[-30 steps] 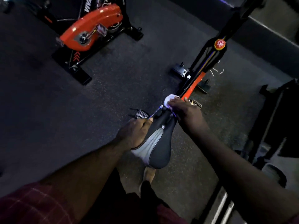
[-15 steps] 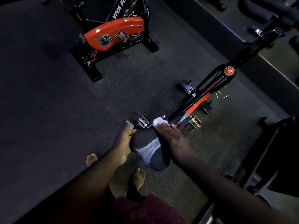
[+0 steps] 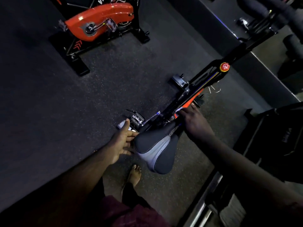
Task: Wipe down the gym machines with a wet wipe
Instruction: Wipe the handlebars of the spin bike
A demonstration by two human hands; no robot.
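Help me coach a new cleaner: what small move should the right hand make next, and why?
Probably slide the right hand and wipe up along the orange frame: the wipe lies just ahead of the saddle, the left hand touches the saddle's side, and the frame runs on ahead.

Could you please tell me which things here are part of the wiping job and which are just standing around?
In the job: wipe under the right hand on the near bike's frame; saddle, touched by the left hand.
Just standing by: far bike; black box.
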